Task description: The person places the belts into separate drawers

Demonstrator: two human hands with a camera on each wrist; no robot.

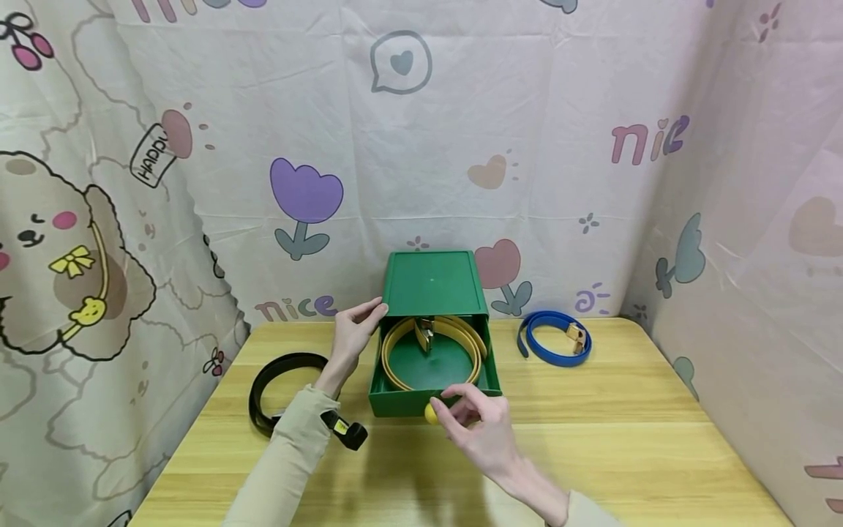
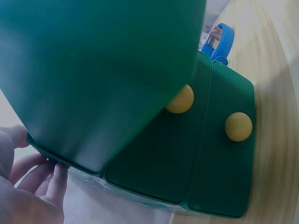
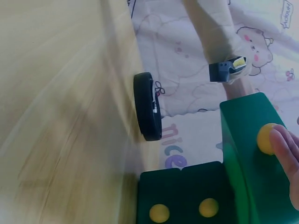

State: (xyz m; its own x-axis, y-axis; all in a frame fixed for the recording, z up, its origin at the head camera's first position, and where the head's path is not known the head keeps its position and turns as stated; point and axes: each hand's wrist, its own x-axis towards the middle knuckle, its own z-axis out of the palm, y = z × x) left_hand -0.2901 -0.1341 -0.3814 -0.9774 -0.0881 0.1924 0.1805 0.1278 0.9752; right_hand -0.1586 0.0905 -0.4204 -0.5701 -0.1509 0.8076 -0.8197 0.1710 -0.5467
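A green drawer cabinet (image 1: 431, 282) with yellow knobs stands on the table. Its top drawer (image 1: 402, 402) is pulled out, and a coiled yellow belt (image 1: 390, 359) with a metal buckle lies inside. My left hand (image 1: 352, 337) holds the cabinet's left edge; the left wrist view has its fingertips (image 2: 58, 177) at the front corner. With thumb and fingers my right hand (image 1: 484, 432) pinches the top drawer's round yellow knob (image 3: 266, 139). Two lower drawers (image 2: 154, 163) are closed, their knobs (image 2: 238, 126) facing out.
A coiled black belt (image 1: 257, 395) lies left of the cabinet, partly behind the left forearm. Right of the cabinet is a coiled blue belt (image 1: 556, 360) with a gold buckle. A patterned cloth (image 1: 421, 146) hangs behind the wooden table (image 1: 593, 439).
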